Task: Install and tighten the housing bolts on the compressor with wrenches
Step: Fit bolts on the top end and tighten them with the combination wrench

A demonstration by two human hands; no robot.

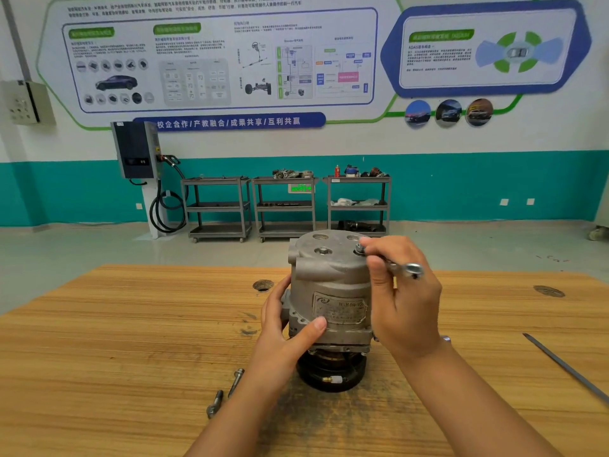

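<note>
A grey metal compressor (329,285) stands upright on its black pulley on the wooden table (131,324). My left hand (283,328) grips its left side, thumb across the front flange. My right hand (402,301) holds a silver wrench (403,267) whose head sits on a bolt (360,249) at the right of the top face. Another bolt head (323,250) shows in the top face's middle. Two loose long bolts (235,380) (215,404) lie on the table by my left forearm.
A thin dark metal rod (566,367) lies at the table's right. Two round holes (263,285) (548,290) mark the tabletop. Beyond the table stand three grey shelf carts (283,206) and a charging unit (138,150) against the wall.
</note>
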